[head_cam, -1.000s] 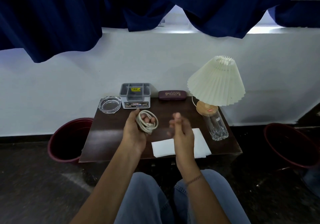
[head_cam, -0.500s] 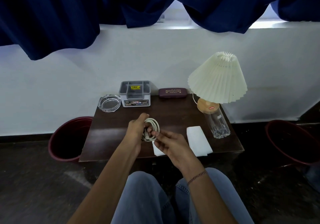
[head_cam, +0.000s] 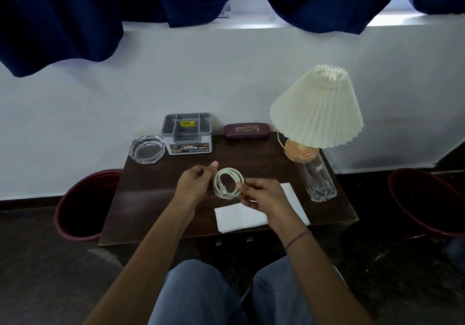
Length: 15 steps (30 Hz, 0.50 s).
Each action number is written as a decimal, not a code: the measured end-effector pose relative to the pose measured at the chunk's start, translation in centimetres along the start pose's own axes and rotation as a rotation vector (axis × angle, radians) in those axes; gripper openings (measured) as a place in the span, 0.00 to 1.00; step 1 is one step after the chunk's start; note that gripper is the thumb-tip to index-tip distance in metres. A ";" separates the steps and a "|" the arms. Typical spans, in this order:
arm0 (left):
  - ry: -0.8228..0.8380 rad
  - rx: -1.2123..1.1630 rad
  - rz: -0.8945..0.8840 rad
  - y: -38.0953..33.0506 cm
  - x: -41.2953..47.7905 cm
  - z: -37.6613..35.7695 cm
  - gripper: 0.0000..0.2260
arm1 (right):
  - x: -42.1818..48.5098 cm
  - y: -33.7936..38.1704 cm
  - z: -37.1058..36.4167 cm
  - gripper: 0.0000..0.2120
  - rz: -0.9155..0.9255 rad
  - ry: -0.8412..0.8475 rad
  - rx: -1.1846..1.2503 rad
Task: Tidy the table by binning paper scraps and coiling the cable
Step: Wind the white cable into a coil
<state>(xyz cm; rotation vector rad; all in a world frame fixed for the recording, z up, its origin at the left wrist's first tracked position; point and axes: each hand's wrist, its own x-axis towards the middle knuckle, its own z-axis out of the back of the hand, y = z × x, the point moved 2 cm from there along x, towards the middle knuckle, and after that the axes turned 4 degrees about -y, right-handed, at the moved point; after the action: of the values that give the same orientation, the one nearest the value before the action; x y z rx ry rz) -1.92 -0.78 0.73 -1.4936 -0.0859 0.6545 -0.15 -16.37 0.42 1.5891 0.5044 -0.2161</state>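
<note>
Both hands' fingers [head_cam: 242, 186] pinch coiled cable [head_cam: 228, 183].

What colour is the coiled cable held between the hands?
Off-white: the thin round coiled cable, best seen in the head view.

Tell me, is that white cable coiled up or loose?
Coiled: the cable forms a neat loop held between left hand and right hand.

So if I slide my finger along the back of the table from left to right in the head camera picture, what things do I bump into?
Glass ashtray → grey organiser box → maroon glasses case → lamp. The coiled cable and the paper lie nearer the front, so they are not in this row.
</note>
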 end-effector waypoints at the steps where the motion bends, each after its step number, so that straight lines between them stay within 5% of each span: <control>1: 0.035 -0.044 0.021 0.1 0.5 -0.5 0.11 | 1.0 0.0 0.4 0.11 0.005 -0.020 -0.018; 15: 0.057 -0.092 0.195 0.3 12.7 -8.0 0.07 | 17.2 1.5 2.8 0.14 0.092 -0.308 -0.167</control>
<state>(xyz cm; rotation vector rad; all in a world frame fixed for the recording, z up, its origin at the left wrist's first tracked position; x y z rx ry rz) 12.00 -2.21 -4.72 -1.6213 0.0754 0.7721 16.14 -15.95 -5.99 1.3816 0.2037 -0.3337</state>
